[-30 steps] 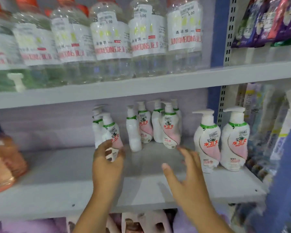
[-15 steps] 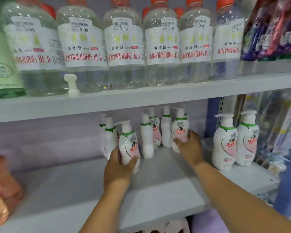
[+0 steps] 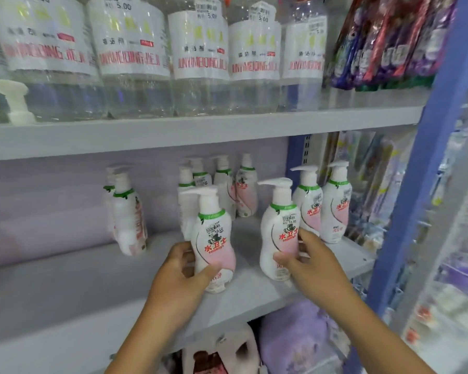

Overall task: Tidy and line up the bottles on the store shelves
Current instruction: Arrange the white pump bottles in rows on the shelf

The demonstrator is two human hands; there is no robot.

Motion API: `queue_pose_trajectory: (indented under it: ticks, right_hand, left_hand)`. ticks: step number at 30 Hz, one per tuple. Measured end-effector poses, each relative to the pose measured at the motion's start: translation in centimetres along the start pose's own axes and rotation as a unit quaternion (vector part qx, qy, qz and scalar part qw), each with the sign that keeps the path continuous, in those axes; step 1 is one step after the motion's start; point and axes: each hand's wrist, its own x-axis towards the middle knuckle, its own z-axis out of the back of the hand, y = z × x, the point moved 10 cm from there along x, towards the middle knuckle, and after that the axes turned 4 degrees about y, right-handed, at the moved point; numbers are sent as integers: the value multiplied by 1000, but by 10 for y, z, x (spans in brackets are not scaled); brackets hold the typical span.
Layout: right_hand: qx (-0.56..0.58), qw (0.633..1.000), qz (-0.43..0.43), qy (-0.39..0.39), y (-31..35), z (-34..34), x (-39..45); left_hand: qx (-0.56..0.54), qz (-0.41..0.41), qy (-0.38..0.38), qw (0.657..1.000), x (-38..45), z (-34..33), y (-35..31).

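Note:
Several white-and-pink pump bottles stand on the middle shelf. My left hand grips one pump bottle near the shelf's front edge, fingers wrapped round its lower body. My right hand holds a second pump bottle just to the right, thumb on its front label. Two more pump bottles stand at the right end. A cluster of pump bottles sits further back, and a pair of bottles stands apart at the left.
Large clear bottles with white labels fill the upper shelf, with a loose white pump head at its left. A blue upright post bounds the right side, with hanging packets beyond. Purple packs lie on the shelf below.
Both hands have pulled their bottles forward from the back cluster toward the shelf's front edge. The camera has moved closer and shifted right.

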Motion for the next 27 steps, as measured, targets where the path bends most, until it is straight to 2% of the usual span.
queue_pose_trajectory:
  ticks: [6, 11, 14, 22, 27]
  right_hand:
    - [19, 999, -5, -36, -22, 59, -11]
    - [-29, 995, 11, -96, -31, 92, -9]
    - [-66, 992, 23, -100, -29, 97, -3]
    - [-10, 987, 27, -159, -49, 127, 1]
    - [-40, 982, 35, -184, -56, 128, 9]
  left_hand:
    - [-42, -14, 34, 998, -6, -74, -14]
    - [-11, -38, 5, 999, -10, -118, -31]
    - [26, -54, -23, 998, -16, -129, -37]
    - [36, -58, -44, 997, -12, -169, -46]
    - [40, -75, -53, 995, -1, -193, -55]
